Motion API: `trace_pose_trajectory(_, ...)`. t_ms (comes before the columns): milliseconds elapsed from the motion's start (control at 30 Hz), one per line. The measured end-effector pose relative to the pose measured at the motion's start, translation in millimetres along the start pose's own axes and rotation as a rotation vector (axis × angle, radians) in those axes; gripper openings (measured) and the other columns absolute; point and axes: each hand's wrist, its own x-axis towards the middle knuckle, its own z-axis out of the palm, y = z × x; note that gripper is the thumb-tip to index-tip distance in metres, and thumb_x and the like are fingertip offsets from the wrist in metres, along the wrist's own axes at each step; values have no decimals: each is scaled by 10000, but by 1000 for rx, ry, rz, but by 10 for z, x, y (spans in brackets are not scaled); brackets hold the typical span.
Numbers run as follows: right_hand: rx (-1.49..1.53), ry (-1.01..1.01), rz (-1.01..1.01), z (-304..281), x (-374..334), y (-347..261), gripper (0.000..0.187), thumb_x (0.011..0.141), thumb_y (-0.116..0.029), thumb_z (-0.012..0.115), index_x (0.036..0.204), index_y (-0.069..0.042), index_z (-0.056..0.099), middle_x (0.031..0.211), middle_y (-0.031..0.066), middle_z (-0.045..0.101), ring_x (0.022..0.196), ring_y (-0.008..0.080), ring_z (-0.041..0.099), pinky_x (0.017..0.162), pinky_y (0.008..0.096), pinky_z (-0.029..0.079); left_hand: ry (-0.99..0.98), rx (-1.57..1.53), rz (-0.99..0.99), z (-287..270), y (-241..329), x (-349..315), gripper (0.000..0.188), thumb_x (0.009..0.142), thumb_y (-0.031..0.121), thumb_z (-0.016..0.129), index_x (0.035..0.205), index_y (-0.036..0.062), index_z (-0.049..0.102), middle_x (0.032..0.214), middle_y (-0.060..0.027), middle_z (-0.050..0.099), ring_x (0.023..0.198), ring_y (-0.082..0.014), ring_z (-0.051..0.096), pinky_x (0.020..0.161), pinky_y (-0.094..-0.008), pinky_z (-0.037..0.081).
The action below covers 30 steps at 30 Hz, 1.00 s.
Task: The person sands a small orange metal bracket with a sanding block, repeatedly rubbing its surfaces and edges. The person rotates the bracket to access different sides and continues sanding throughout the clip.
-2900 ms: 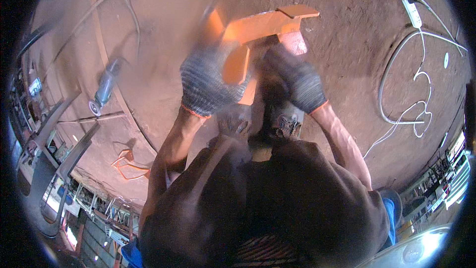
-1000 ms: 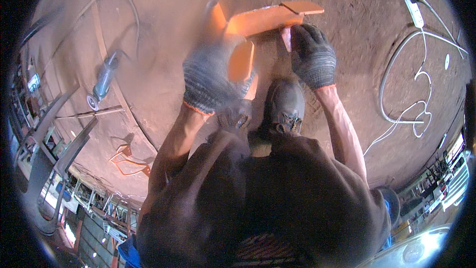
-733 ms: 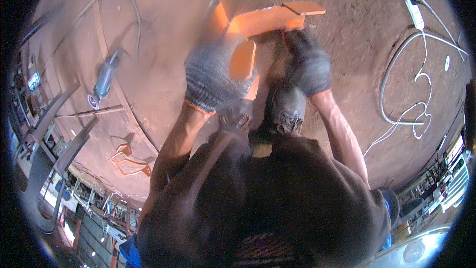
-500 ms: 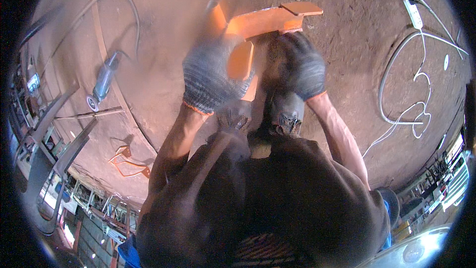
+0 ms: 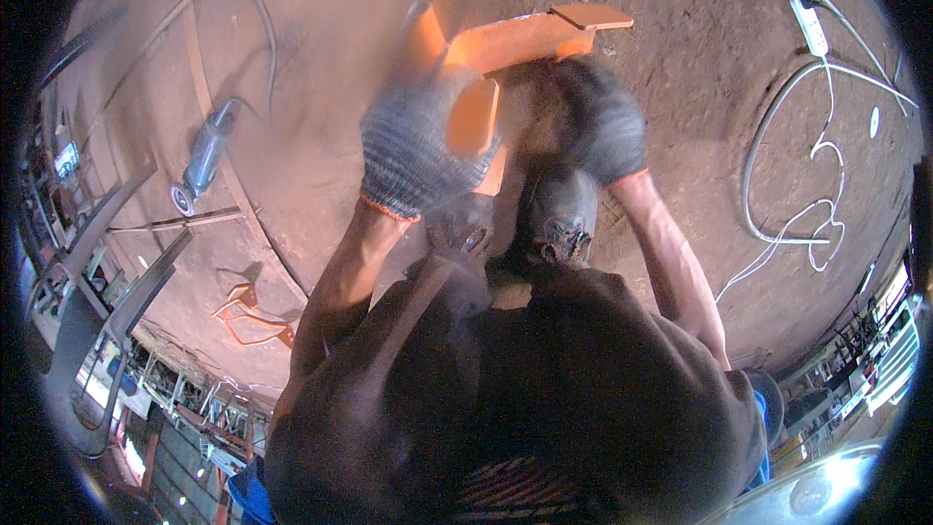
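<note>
An orange-painted metal bracket (image 5: 520, 42) with flat end plates is held up over the floor in front of my boots (image 5: 562, 209). My left hand (image 5: 418, 141), in a grey knit glove with an orange cuff, is closed around the bracket's left part, and one plate stands out past the thumb side. At the underside of the right end is my right hand (image 5: 600, 122), gloved the same way. Its fingers look curled in, though they are blurred and partly dark. Whatever they may hold is hidden.
An angle grinder (image 5: 204, 156) lies on the brown floor at left, its cord running up. Nearer me lies a second orange metal frame (image 5: 255, 319). A white power strip (image 5: 809, 24) and looped cables (image 5: 753, 156) lie at right. Dark metal legs (image 5: 126, 224) stand at far left.
My right hand has shifted slightly right and toward me along the bracket's end. The left hand and the bracket have barely moved.
</note>
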Motion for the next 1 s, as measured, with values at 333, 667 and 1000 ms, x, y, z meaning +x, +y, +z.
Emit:
trace_pose_trajectory(333, 143, -45, 39, -112, -17, -262, 480, 811, -255, 691, 1276, -137, 682, 1272, 146, 675, 1131, 377, 661, 917, 481, 562, -6, -27, -7, 4, -1, 19, 393, 754, 60, 759, 1136, 18, 678, 946, -132, 772, 882, -288, 765, 816, -385, 593)
trace_pose_trajectory(667, 109, -1, 153, -69, 118, -50, 385, 825, -303, 728, 1174, -140, 718, 1202, 118, 689, 1066, 373, 682, 881, 465, 570, -14, -21, -4, -12, -4, 26, 379, 754, 67, 762, 1121, 20, 681, 941, -142, 766, 892, -300, 760, 824, -394, 589)
trace_pose_trajectory(1000, 67, 31, 56, -18, 58, -15, 433, 799, -322, 731, 1198, -155, 718, 1224, 129, 683, 1046, 380, 687, 841, 447, 585, -5, -16, 2, 6, -5, 1, 389, 750, 61, 749, 1131, 21, 677, 943, -143, 763, 885, -305, 758, 839, -395, 586)
